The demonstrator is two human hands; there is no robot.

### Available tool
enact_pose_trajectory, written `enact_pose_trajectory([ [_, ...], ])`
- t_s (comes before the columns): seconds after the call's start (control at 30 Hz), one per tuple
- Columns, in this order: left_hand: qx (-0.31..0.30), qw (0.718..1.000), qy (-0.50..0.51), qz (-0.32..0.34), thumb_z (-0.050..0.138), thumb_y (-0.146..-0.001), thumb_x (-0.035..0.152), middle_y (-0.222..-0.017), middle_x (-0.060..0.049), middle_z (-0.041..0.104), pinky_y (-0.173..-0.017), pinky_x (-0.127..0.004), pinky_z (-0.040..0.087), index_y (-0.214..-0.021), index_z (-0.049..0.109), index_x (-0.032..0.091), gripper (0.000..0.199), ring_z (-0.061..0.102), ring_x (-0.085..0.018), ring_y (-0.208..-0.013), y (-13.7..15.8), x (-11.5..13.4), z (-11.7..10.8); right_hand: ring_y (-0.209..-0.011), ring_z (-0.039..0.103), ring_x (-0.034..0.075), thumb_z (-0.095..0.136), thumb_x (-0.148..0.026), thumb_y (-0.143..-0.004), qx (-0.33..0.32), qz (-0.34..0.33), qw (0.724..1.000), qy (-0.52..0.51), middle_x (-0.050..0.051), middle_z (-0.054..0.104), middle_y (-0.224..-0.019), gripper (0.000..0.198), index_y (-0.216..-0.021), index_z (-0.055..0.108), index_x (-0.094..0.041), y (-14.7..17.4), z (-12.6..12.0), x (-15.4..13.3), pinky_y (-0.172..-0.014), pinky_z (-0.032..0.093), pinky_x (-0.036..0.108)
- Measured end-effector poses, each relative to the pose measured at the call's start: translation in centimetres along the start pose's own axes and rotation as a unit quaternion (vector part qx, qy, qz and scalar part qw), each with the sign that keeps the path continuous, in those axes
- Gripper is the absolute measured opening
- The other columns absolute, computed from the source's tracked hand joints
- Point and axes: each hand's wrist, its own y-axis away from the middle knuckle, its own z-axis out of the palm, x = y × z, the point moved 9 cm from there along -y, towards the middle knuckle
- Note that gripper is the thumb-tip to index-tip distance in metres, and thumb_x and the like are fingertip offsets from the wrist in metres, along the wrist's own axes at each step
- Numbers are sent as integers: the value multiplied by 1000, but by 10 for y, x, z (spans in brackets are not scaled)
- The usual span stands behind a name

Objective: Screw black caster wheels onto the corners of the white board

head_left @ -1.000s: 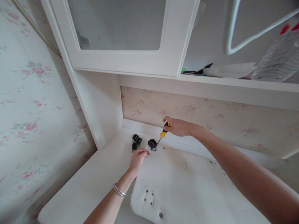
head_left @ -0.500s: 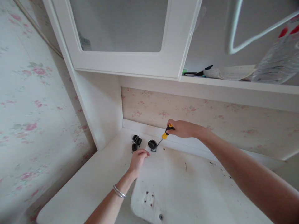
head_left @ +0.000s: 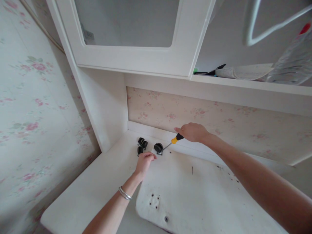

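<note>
My right hand (head_left: pixel 194 132) is closed round the black and yellow handle of a screwdriver (head_left: pixel 174 140). Its thin shaft slants down to the metal base plate of a black caster wheel (head_left: pixel 158 148), which sits at the back left corner of a white board (head_left: pixel 185 195). At that board's left edge, just in front of the caster, my left hand (head_left: pixel 144 164) grips with bent fingers; its fingertips are partly hidden. Several loose black casters (head_left: pixel 140 145) lie in a cluster on the white desktop (head_left: pixel 107 182), behind my left hand.
A white cabinet door (head_left: pixel 136 60) with a glass pane hangs above. To its right, a shelf (head_left: pixel 253 85) holds a clear plastic package (head_left: pixel 290 61). Screw holes (head_left: pixel 154 201) mark the board's front left corner. Flowered wallpaper (head_left: pixel 31 126) covers the wall at left.
My right hand has shifted slightly right, and the screwdriver leans lower, its tip still at the caster's base. My left hand stays at the board's edge. The camera view has tilted slightly.
</note>
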Motion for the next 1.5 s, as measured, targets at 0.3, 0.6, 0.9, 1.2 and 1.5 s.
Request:
enact_pose_trajectory([
  [0.3, -9, 1000, 3, 2, 55, -60, 22, -63, -2, 64, -67, -28, 38, -57, 69, 19, 14, 56, -18, -71, 0, 6, 4, -81, 65, 21, 54, -46, -87, -45, -74, 994, -65, 11, 69, -102, 43, -120, 46, -20, 4, -2, -9, -61, 43, 28],
  [0.6, -17, 1000, -5, -6, 53, -57, 21, -54, -1, 56, -57, -27, 32, -54, 67, 18, 15, 48, -15, -60, 2, 8, 8, -80, 65, 31, 44, -74, -80, -13, -9, 1000, 19, 18, 69, -95, 62, -93, 64, -17, -2, -6, -5, -58, 41, 35],
  [0.9, -18, 1000, 0, 2, 52, -57, 21, -52, 1, 53, -54, -27, 28, -54, 67, 18, 15, 43, -13, -55, 6, 17, 7, -87, 66, 23, 46, -59, -89, 17, -63, 998, -6, 11, 70, -108, 54, -128, 50, -22, 6, -18, -26, -69, 46, 30],
  [1.2, -12, 1000, -13, 3, 53, -57, 19, -56, -1, 58, -58, -27, 31, -54, 67, 18, 15, 48, -15, -61, 2, 4, 6, -94, 66, 36, 37, -76, -84, 56, -12, 997, 57, 23, 68, -104, 70, -102, 69, -15, 2, -21, -39, -73, 47, 41],
  [1.5, -10, 1000, -19, 3, 52, -58, 21, -54, 0, 55, -57, -28, 30, -54, 67, 18, 15, 47, -15, -58, 4, 3, 3, -97, 66, 34, 37, -65, -89, 30, 8, 999, 37, 23, 68, -109, 66, -121, 60, -12, 0, -16, -46, -74, 47, 40],
])
